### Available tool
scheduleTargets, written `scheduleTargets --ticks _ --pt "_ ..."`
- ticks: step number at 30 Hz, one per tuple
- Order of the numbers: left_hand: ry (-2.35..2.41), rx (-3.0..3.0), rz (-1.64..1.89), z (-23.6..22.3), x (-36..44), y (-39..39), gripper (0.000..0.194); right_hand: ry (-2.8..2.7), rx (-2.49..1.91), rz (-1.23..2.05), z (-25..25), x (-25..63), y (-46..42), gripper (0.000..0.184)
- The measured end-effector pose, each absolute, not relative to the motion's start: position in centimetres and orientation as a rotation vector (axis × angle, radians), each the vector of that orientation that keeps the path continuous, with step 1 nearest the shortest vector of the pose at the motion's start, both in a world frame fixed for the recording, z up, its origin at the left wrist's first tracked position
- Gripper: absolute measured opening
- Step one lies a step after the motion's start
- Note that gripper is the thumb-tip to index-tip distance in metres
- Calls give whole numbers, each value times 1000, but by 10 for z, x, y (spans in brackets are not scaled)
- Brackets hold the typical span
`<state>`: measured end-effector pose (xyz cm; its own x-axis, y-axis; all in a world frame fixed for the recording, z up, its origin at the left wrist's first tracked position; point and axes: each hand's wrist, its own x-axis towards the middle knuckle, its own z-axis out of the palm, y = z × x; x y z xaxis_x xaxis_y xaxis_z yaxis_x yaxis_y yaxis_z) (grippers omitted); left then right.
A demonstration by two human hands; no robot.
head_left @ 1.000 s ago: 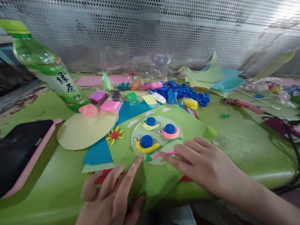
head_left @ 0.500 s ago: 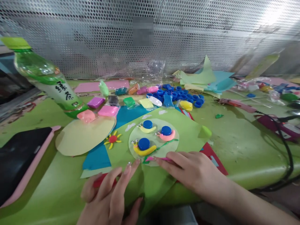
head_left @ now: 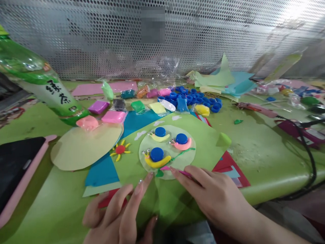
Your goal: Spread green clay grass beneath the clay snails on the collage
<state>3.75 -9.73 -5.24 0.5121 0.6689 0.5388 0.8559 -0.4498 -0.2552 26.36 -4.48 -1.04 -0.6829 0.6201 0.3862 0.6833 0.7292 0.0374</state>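
A pale green paper disc (head_left: 188, 158) lies on a green sheet (head_left: 208, 142) and carries three clay snails with blue cap shells (head_left: 156, 154). My right hand (head_left: 210, 195) rests at the disc's near edge, its fingers pinched on a thin pink tool (head_left: 181, 172) whose tip touches the clay near a small green leaf (head_left: 159, 173). My left hand (head_left: 122, 213) lies on the sheet at the near left with fingers stretched out, one fingertip by the disc's edge. A red and yellow clay sun (head_left: 120, 149) sits left of the disc.
A green tea bottle (head_left: 40, 84) leans at the far left above a yellow paper circle (head_left: 83, 147). A dark tablet in a pink case (head_left: 15, 169) lies left. Clay packets (head_left: 114, 116), blue caps (head_left: 198, 100), coloured papers (head_left: 223, 81), and a black cable (head_left: 309, 152) lie nearby; a perforated metal screen (head_left: 203, 34) stands behind.
My right hand has drawn back toward me and left along the disc's near edge with the pink tool. Red paper at the right now shows. The view has shifted slightly.
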Motion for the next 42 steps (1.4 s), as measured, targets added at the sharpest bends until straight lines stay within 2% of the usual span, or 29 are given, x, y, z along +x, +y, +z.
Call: scheduleTargets --ticks 7,15,20,31,42 --pt "-1287 -2260 -475 -62 34 -102 56 -2616 -1002 -213 -9 263 -43 47" --pt "-1284 -2237 -508 -56 38 -99 34 -2608 -979 -218 -8 264 -42 47" --pt "-1278 -2237 -465 -56 37 -100 39 -2618 -980 -207 -7 264 -42 49" --pt "-1286 -2250 -451 -51 41 -97 38 -2674 -993 -227 -7 263 -43 46" --pt "-1286 -2235 -435 -53 37 -100 38 -2736 -984 -464 -2 256 -41 28"
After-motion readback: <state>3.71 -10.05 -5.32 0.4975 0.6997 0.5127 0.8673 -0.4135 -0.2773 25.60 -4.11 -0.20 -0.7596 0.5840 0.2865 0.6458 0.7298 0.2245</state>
